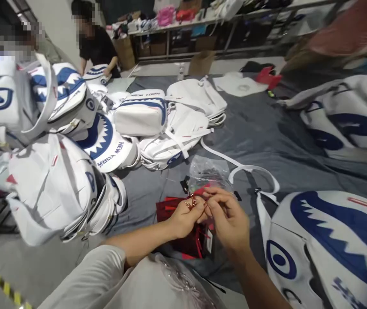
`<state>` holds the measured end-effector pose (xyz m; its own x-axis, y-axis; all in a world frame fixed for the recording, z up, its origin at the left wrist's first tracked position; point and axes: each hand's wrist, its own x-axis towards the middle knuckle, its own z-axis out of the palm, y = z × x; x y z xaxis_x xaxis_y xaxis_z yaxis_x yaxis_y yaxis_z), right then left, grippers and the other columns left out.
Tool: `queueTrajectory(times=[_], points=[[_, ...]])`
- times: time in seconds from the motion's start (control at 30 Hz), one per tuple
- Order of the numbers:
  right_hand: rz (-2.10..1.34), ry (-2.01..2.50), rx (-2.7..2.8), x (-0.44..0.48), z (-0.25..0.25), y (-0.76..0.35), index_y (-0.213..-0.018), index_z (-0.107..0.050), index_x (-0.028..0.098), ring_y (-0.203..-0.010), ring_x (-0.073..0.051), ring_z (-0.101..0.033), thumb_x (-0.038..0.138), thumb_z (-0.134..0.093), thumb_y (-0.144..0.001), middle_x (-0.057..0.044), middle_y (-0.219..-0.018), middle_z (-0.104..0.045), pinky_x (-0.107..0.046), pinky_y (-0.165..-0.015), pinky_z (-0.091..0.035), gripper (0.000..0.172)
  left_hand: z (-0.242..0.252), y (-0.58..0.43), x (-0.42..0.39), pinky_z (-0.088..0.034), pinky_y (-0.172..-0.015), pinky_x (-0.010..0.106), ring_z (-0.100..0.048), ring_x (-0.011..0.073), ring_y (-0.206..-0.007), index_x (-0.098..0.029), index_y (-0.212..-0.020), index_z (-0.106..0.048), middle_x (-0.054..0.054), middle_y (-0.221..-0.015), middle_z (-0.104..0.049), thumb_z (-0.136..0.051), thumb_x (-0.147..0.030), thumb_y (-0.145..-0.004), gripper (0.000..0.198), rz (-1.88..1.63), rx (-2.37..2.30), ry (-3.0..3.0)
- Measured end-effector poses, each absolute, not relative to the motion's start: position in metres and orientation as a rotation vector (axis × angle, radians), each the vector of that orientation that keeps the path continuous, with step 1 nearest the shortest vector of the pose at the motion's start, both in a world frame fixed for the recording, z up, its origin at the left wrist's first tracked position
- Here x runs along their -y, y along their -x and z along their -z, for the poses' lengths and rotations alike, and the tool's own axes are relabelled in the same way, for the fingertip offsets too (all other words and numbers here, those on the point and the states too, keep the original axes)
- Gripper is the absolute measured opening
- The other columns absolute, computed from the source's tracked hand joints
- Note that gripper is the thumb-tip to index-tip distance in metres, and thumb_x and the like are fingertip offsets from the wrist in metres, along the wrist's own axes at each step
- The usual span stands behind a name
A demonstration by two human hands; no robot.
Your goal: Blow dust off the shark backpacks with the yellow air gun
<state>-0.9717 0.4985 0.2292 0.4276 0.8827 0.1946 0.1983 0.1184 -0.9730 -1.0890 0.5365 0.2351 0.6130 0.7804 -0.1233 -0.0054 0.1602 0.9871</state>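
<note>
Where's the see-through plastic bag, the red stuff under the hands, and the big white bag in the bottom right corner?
See-through plastic bag (207, 166): head view, its crinkly middle.
Red stuff (186, 245): head view, a dark part.
Big white bag (328, 255): head view, below the zigzag teeth.

The left hand (183, 221) is closed, its thumb lying toward the right hand (231, 221), whose bent fingers come together in a pinch. The two hands meet at the fingertips, the right palm turned inward to its partner. Below and left of the left hand, the bare left forearm (146, 242) slants gently up to its wrist; beneath the right hand, the right forearm (257, 274) rises more steeply.
</note>
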Motion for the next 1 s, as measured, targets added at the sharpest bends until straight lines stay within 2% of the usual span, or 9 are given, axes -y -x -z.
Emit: queueTrajectory(times=[0.1, 0.2, 0.27, 0.4, 0.47, 0.6, 0.73, 0.83, 1.0], points=[[-0.865, 1.306, 0.845, -0.470, -0.234, 0.964, -0.105, -0.062, 0.031, -0.105, -0.021, -0.067, 0.042, -0.059, -0.095, -0.006, -0.123, -0.066, -0.036, -0.089, -0.058, 0.015, -0.239, 1.072, -0.525, -0.043, -0.059, 0.034, -0.041, 0.0157, -0.058, -0.025, -0.076, -0.043, -0.001, -0.064, -0.041, -0.037, -0.067, -0.096, 0.047, -0.652, -0.692, -1.299], [-0.988, 1.342, 0.939, -0.444, -0.246, 0.955, -0.146, -0.042, 0.026, -0.131, -0.021, -0.055, 0.041, -0.055, -0.096, -0.010, -0.142, -0.057, -0.040, -0.110, -0.046, 0.053, -0.243, 1.057, -0.526, -0.047, -0.074, 0.035, -0.052, 0.0185, -0.074, -0.023, -0.079, -0.049, 0.003, -0.077, -0.053, -0.043, -0.053, -0.099, 0.037, -0.700, -0.606, -1.481], [-0.963, 1.412, 1.028, -0.431, -0.256, 0.942, -0.153, -0.034, 0.020, -0.134, -0.021, -0.052, 0.037, -0.051, -0.097, -0.012, -0.144, -0.055, -0.040, -0.115, -0.040, 0.060, -0.248, 1.039, -0.532, -0.045, -0.093, 0.041, -0.056, 0.0230, -0.098, -0.022, -0.081, -0.056, 0.006, -0.094, -0.062, -0.046, -0.042, -0.100, 0.029, -0.786, -0.513, -1.757], [-0.777, 1.429, 1.092, -0.402, -0.279, 0.907, -0.133, -0.058, 0.024, -0.111, -0.019, -0.063, 0.035, -0.046, -0.099, -0.006, -0.119, -0.069, -0.037, -0.106, -0.048, 0.038, -0.276, 0.988, -0.528, -0.032, -0.115, 0.049, -0.046, 0.0289, -0.133, -0.024, -0.090, -0.065, 0.008, -0.125, -0.063, -0.047, -0.035, -0.099, 0.023, -0.598, -0.257, -1.955], [-0.649, 1.457, 1.021, -0.384, -0.289, 0.886, -0.120, -0.066, 0.026, -0.105, -0.019, -0.064, 0.036, -0.046, -0.100, -0.004, -0.109, -0.070, -0.035, -0.104, -0.049, 0.030, -0.296, 0.953, -0.512, -0.038, -0.112, 0.049, -0.050, 0.0283, -0.130, -0.024, -0.098, -0.066, 0.009, -0.127, -0.063, -0.044, -0.036, -0.100, 0.026, -0.415, -0.164, -1.899], [-0.361, 1.495, 0.786, -0.338, -0.306, 0.820, -0.128, -0.061, 0.025, -0.113, -0.022, -0.062, 0.039, -0.053, -0.096, -0.007, -0.114, -0.068, -0.036, -0.106, -0.049, 0.035, -0.341, 0.853, -0.456, -0.035, -0.115, 0.049, -0.046, 0.0290, -0.134, -0.026, -0.104, -0.067, 0.007, -0.131, -0.062, -0.047, -0.032, -0.099, 0.021, -0.405, 0.108, -2.045], [-0.166, 1.508, 0.703, -0.280, -0.315, 0.707, -0.115, -0.066, 0.024, -0.105, -0.023, -0.065, 0.039, -0.050, -0.095, -0.007, -0.101, -0.069, -0.036, -0.093, -0.056, 0.030, -0.369, 0.715, -0.385, -0.043, -0.105, 0.048, -0.057, 0.0297, -0.114, -0.022, -0.092, -0.066, 0.010, -0.110, -0.067, -0.047, -0.031, -0.098, 0.021, -0.394, 0.347, -2.095], [-0.081, 1.553, 0.666, -0.231, -0.307, 0.597, -0.098, -0.065, 0.023, -0.087, -0.020, -0.067, 0.042, -0.047, -0.097, -0.006, -0.090, -0.069, -0.034, -0.078, -0.058, 0.026, -0.369, 0.614, -0.344, -0.049, -0.099, 0.043, -0.063, 0.0265, -0.104, -0.019, -0.100, -0.064, 0.010, -0.106, -0.068, -0.050, -0.035, -0.098, 0.021, -0.299, 0.375, -1.978], [0.007, 1.869, 0.456, -0.147, -0.255, 0.419, -0.084, -0.056, 0.019, -0.062, -0.014, -0.061, 0.058, -0.048, -0.095, -0.005, -0.072, -0.066, -0.028, -0.061, -0.054, 0.041, -0.300, 0.541, -0.345, -0.033, -0.120, 0.043, -0.046, 0.0273, -0.140, -0.023, -0.139, -0.050, 0.010, -0.149, -0.051, -0.060, -0.039, -0.093, 0.049, -0.465, 0.035, -1.951]])
